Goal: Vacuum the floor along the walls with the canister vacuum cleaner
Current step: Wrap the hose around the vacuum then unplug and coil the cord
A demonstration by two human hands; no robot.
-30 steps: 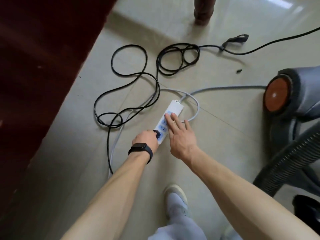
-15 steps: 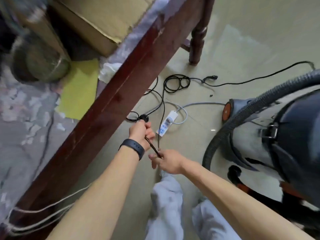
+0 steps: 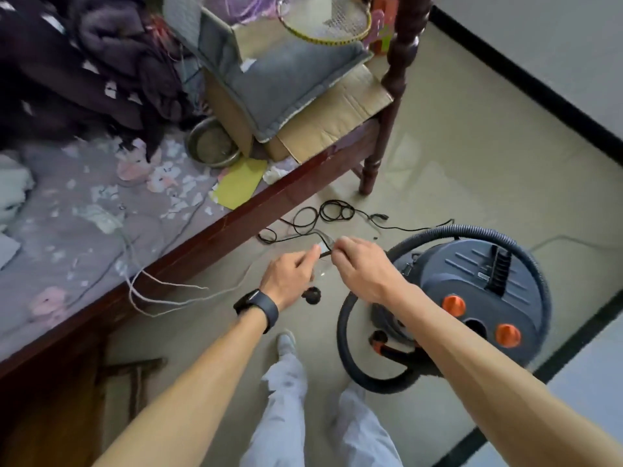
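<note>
The left hand (image 3: 290,277) and right hand (image 3: 360,269) were at frame centre, almost touching. Each pinched the black power cord (image 3: 325,253) with curled fingers. A dark, blurred plug (image 3: 312,295) hung just below the left hand. The canister vacuum cleaner (image 3: 485,291) stood on the floor (image 3: 472,170) at centre right, its hose (image 3: 344,332) looped around it. The bed (image 3: 101,210) occupied the left of the frame.

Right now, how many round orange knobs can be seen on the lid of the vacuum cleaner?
2. The left knob and the right knob sit at the near edge of the vacuum cleaner. The forearm may hide another.
</note>
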